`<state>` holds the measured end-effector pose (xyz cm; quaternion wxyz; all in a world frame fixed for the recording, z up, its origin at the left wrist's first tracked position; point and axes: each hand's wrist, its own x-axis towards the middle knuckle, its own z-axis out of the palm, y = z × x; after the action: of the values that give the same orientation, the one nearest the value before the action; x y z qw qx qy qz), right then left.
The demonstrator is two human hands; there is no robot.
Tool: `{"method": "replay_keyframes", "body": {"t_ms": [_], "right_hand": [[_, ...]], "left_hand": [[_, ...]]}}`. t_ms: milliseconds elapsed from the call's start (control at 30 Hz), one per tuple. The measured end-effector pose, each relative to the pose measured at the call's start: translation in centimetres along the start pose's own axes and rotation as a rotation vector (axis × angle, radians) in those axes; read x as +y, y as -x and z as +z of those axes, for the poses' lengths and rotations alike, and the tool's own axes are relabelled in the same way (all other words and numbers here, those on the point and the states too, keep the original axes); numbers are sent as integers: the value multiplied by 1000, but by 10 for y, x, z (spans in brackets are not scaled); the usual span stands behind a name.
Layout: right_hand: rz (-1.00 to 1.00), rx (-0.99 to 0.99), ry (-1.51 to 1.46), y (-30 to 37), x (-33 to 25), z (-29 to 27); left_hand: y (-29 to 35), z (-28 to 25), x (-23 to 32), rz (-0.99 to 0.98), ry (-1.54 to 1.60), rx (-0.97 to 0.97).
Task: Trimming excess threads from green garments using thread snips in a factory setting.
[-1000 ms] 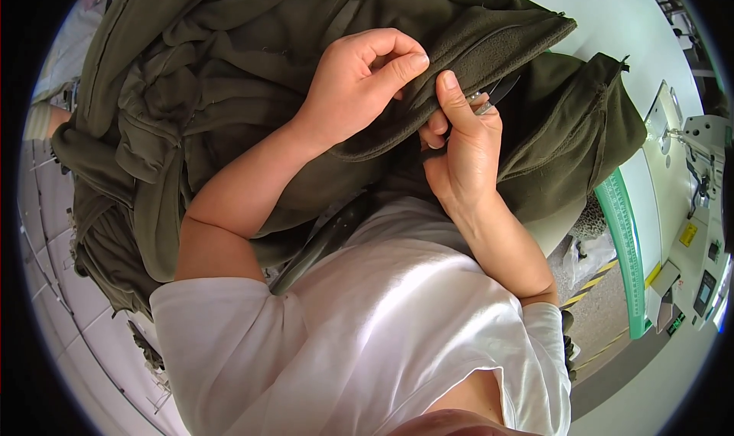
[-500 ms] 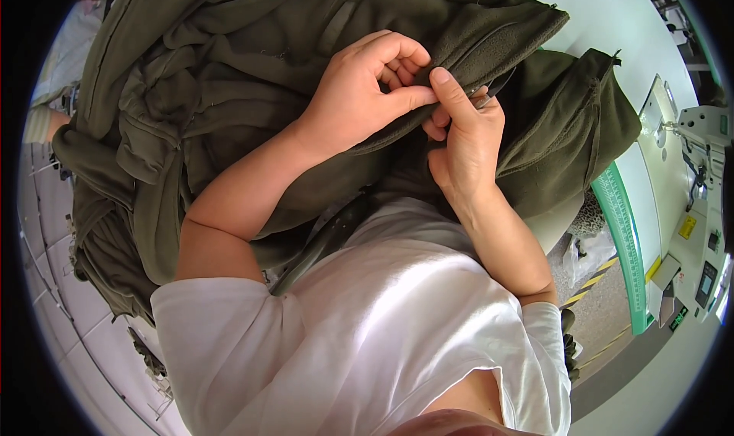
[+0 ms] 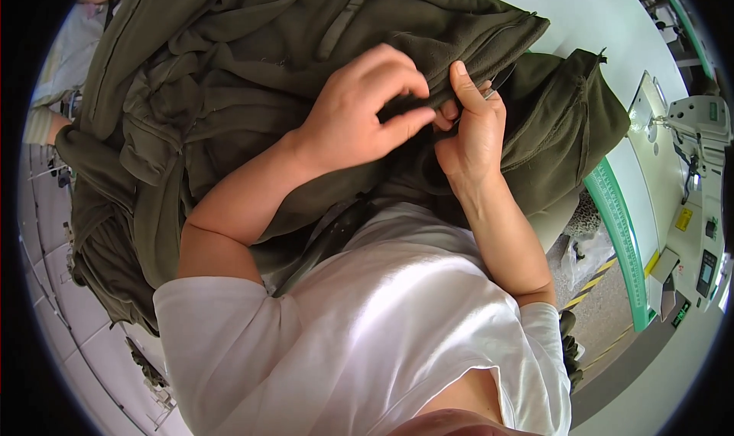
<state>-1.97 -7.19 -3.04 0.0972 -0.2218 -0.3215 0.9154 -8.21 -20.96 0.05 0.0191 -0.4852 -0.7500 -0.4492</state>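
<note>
A large dark olive garment [image 3: 252, 92] of soft fabric spreads over the table and across my lap. My right hand [image 3: 475, 126] pinches a folded edge of it between thumb and fingers. Tucked in the same hand is a small metal tool [image 3: 489, 92] with a thin dark loop, looking like thread snips; its rest is hidden by the fingers. Left of that, my left hand [image 3: 363, 111] hovers just over the cloth, thumb and fingers apart, holding nothing that I can see.
A white table [image 3: 604, 23] with a green ruled edge [image 3: 615, 222] lies beyond and to the right. On it stands a white sewing machine [image 3: 699, 199] at the far right. Another person's arm [image 3: 57, 126] shows at the left rim. A tiled floor [image 3: 84, 306] lies lower left.
My left hand has let go of the fabric edge and drawn slightly left, its fingers parting. My right hand keeps its hold; the cloth has shifted a little left.
</note>
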Motion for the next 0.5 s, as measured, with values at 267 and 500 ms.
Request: {"method": "replay_keyframes", "body": {"t_ms": [267,500], "right_hand": [[41,60,-183,5,-6,-2],[225,48,-392,12,-12,-5]], "left_hand": [[12,0,21,42,93,-703],[35,11,-1,-158,-80,-945]]}}
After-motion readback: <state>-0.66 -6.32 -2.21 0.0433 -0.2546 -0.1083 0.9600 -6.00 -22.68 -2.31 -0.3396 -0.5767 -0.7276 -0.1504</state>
